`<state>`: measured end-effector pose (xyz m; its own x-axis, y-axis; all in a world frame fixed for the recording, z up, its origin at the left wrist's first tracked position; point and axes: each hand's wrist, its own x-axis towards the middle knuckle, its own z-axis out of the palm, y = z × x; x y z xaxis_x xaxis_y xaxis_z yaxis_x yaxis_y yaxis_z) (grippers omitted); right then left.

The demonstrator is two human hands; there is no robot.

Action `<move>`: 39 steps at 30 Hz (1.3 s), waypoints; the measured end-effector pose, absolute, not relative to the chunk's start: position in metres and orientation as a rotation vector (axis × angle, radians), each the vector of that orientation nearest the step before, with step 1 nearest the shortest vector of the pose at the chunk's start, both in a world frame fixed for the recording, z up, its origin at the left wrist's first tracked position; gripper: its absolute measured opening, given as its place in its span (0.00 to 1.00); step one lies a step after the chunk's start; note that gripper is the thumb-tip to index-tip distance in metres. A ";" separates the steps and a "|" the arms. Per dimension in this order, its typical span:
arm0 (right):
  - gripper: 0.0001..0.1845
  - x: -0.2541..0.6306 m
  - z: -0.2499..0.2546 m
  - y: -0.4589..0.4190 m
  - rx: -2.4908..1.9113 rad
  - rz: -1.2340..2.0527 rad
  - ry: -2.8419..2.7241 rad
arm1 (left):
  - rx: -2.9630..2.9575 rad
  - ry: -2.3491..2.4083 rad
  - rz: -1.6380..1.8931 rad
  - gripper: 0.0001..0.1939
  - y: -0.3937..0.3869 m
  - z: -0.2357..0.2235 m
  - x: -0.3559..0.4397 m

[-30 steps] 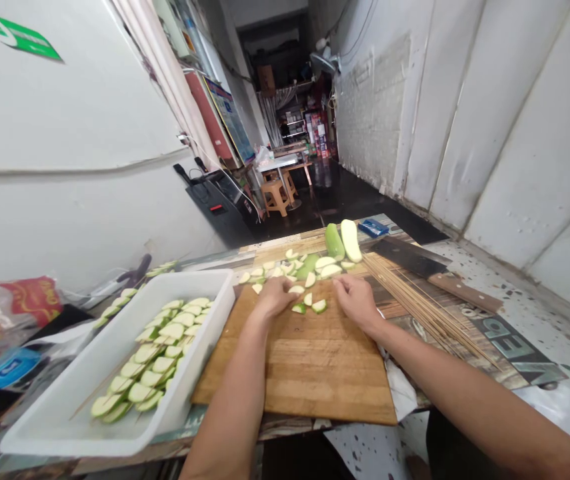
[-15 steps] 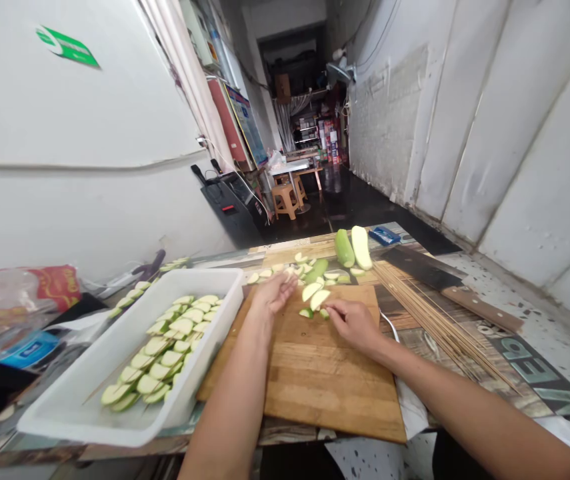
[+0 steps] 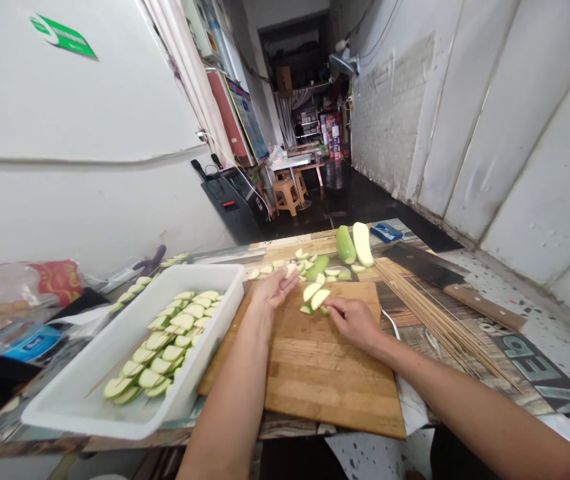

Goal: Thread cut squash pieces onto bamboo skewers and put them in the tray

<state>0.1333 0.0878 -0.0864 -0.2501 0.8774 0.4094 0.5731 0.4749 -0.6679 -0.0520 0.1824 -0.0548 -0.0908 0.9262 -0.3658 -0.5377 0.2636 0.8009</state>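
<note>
My left hand (image 3: 275,288) is over the far left part of the wooden cutting board (image 3: 332,380), palm partly turned up, fingers loosely bent and apart. Pale cut pieces lie just past its fingertips; nothing shows in its grasp. My right hand (image 3: 353,321) pinches at the edge of a green-skinned vegetable slice (image 3: 320,299) with pale flesh. Another slice (image 3: 311,291) overlaps beside it, and smaller green-edged pieces lie below. Whether a stick passes through these slices I cannot tell. Behind the board are more cut pieces (image 3: 332,272) and a green vegetable half (image 3: 345,245).
A white plastic tub (image 3: 89,427) with rows of slices stands left. Thin wooden skewers (image 3: 425,313) lie right of the board, beside a cleaver (image 3: 485,305). A blue packet (image 3: 386,232) is at the far edge. Plastic bags (image 3: 25,313) crowd the far left.
Both hands keep nearly the same place over the board. The right fingers remain at the slices, and the view has shifted slightly.
</note>
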 end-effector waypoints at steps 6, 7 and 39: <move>0.13 0.133 -0.086 0.089 -1.193 0.510 -1.950 | 0.481 1.067 1.289 0.04 0.181 -0.053 -0.051; 0.13 0.133 -0.087 0.089 -1.194 0.511 -1.949 | 0.478 1.066 1.286 0.04 0.181 -0.053 -0.051; 0.13 0.133 -0.090 0.090 -1.210 0.493 -1.925 | 0.441 1.016 1.192 0.02 0.178 -0.052 -0.044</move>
